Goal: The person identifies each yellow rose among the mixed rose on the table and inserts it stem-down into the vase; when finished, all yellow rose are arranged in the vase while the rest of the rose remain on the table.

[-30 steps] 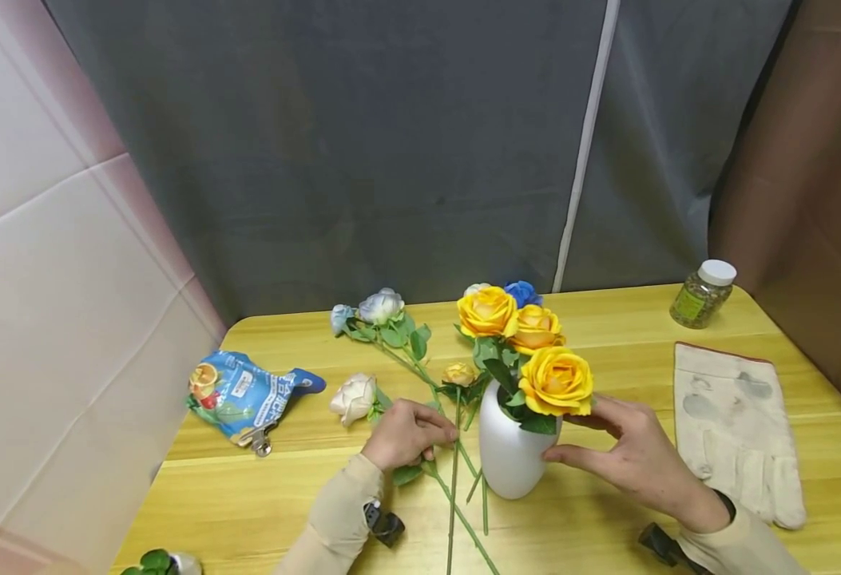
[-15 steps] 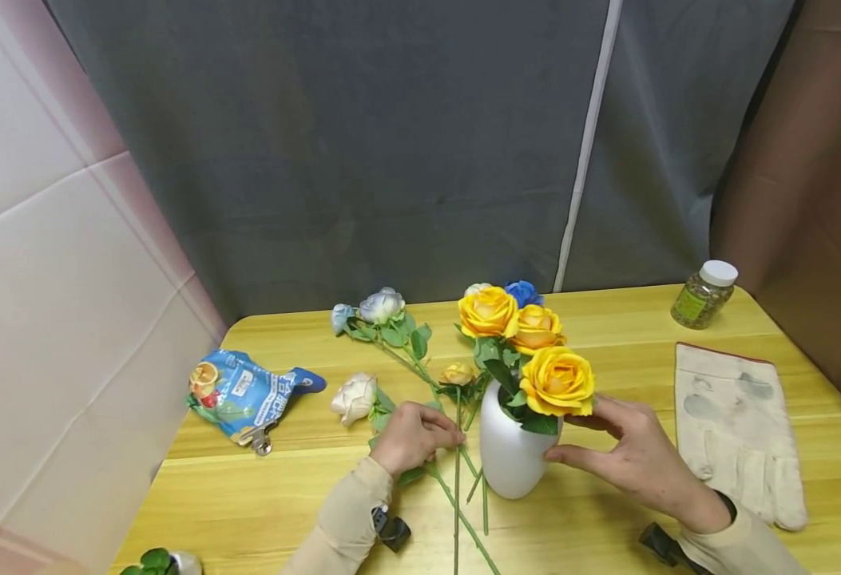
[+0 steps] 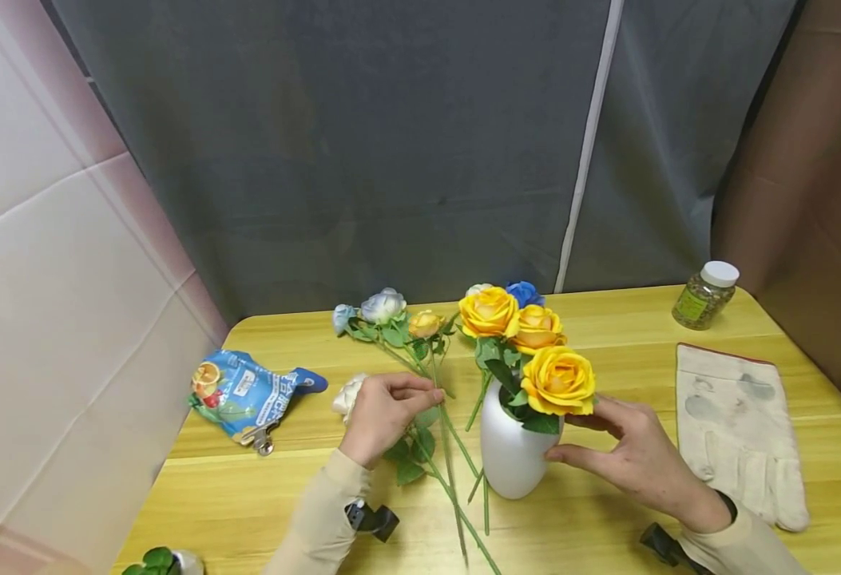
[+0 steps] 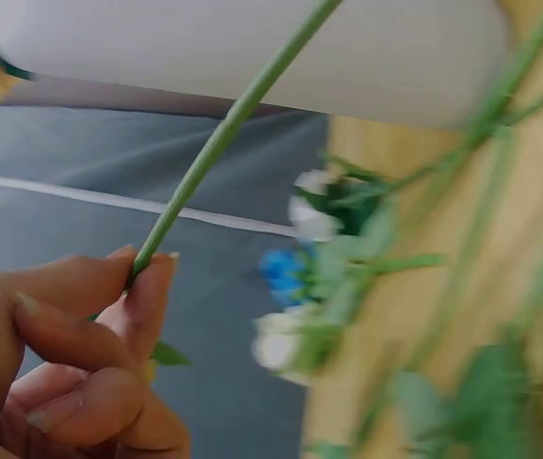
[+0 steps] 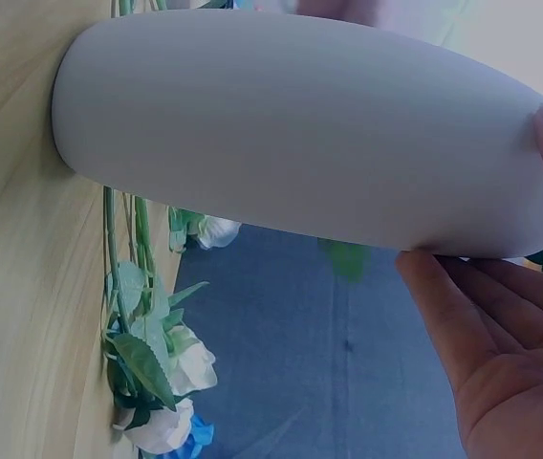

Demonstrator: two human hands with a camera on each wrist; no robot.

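Note:
My left hand [image 3: 388, 414] pinches the green stem [image 4: 222, 136] of a small yellow rose [image 3: 426, 323] between thumb and fingertips; the stem slants down past it. A white vase [image 3: 508, 457] stands upright to the right, holding several large yellow roses [image 3: 558, 380] and a blue flower [image 3: 525, 293]. Around the upper part of the vase, my right hand [image 3: 632, 461] grips with thumb and fingers on either side, seen close in the right wrist view. Behind the left hand, a white rose [image 3: 348, 396] is partly hidden.
Pale blue flowers [image 3: 382, 305] lie at the back, their stems crossing toward the front. A blue snack bag [image 3: 243, 395] with a metal clip lies left. At right are a work glove [image 3: 739, 435] and a lidded jar [image 3: 706, 295]. A small potted plant [image 3: 157, 561] shows front left.
The small yellow rose has risen and moved left, away from the vase, with my left hand pinching its stem. The right hand and the vase have stayed in place.

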